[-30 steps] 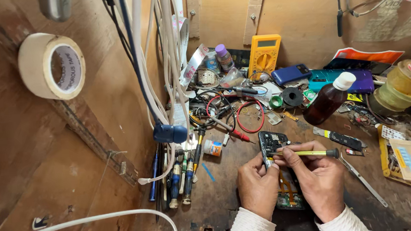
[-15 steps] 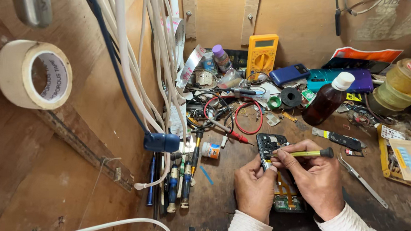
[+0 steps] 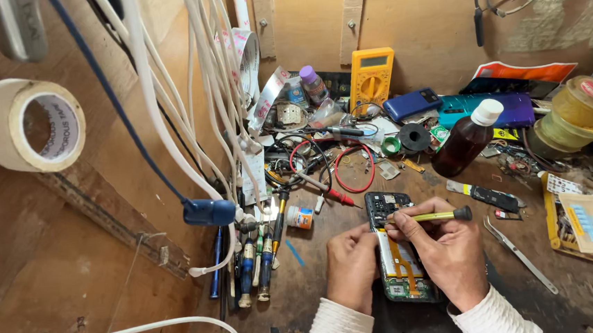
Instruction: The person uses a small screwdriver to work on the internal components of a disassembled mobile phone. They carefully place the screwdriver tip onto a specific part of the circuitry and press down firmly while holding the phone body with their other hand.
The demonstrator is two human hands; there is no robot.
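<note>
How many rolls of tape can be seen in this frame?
2. A wide cream masking-tape roll hangs on the wooden wall at far left; a white printed tape roll hangs among the white cables near top centre. More may be hidden in the bench clutter.

your view is evenly and warmly lit from above, with soft shadows under the hands; mild glare sits on the yellow multimeter (image 3: 372, 78); the tape roll (image 3: 29, 124) and hanging cables (image 3: 167, 113) near you bow outward and blur slightly; centre stays sharp
</note>
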